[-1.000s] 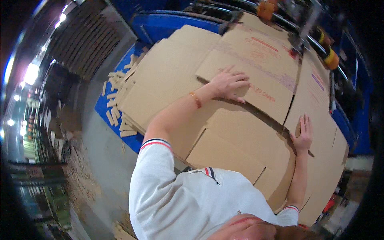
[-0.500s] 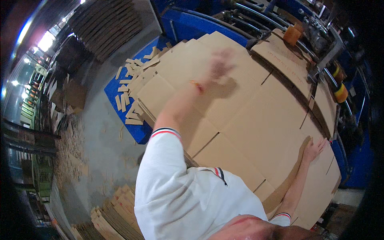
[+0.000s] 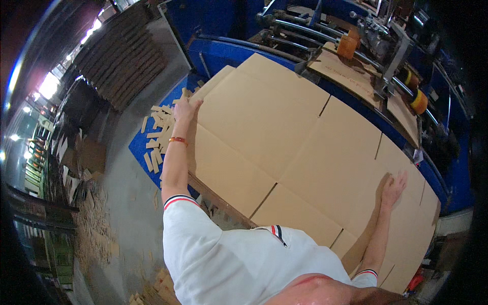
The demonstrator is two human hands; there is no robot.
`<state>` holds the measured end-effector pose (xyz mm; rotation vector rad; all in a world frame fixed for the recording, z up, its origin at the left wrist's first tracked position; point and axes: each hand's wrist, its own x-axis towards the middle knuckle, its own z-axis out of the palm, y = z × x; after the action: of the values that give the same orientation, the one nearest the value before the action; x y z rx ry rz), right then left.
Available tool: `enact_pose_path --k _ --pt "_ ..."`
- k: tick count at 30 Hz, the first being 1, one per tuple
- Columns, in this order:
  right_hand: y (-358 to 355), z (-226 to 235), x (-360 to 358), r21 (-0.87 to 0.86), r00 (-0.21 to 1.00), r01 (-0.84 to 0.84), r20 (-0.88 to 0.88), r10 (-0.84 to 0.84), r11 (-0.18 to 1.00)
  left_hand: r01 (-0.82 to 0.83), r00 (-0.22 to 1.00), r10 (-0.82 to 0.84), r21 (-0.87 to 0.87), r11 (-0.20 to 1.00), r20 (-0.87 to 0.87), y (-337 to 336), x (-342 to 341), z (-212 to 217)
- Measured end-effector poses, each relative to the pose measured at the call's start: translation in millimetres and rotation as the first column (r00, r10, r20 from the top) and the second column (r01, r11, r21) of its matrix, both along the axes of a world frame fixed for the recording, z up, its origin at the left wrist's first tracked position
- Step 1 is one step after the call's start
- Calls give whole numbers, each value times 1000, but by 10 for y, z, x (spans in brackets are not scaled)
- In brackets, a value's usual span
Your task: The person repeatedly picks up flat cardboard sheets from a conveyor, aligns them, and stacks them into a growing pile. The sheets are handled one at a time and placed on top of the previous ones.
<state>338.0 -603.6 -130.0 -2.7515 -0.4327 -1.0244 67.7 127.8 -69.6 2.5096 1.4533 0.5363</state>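
Observation:
A large flat brown cardboard sheet (image 3: 305, 152), scored with fold lines and dark slots, lies on a stack in front of me. At its left edge is my left hand (image 3: 187, 108), thumb apart from the fingers and lying toward the sheet's top; the fingers' far side is partly hidden. My right hand (image 3: 393, 189) rests over the right part of the same sheet, fingers stretched out, holding nothing. Beside the left hand, several small cardboard offcuts (image 3: 154, 145) are scattered on a blue surface (image 3: 141, 147).
Beyond the sheet stands a blue machine (image 3: 223, 48) with metal rods and orange rollers (image 3: 419, 101); another cardboard piece (image 3: 345, 73) sits under them. Stacked cardboard (image 3: 119, 56) stands at the far left. Scraps (image 3: 94, 229) litter the grey floor (image 3: 132, 223).
My left hand has moved left from above the sheet's middle to its left edge. My right hand stays at the right part, lifting its fingers slightly. The view has shifted a little.

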Motion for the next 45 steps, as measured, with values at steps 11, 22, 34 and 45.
enact_pose_path --k 11,22,34,45 --pt "-50 113 -1280 -35 984 41 -172 -46 999 681 732 -582 -391 619 353 -855 -420 2013" --pt "-2173 -638 -3034 56 506 856 -298 -810 514 667 736 -610 -161 727 294 -2277 -1618 575" --pt "-2492 -716 -3639 913 857 68 -259 -446 -401 684 638 -462 -178 707 615 -1469 -658 850" --pt "-525 676 -2504 509 969 -91 244 -42 856 697 552 -424 -118 708 718 -2122 -340 53"
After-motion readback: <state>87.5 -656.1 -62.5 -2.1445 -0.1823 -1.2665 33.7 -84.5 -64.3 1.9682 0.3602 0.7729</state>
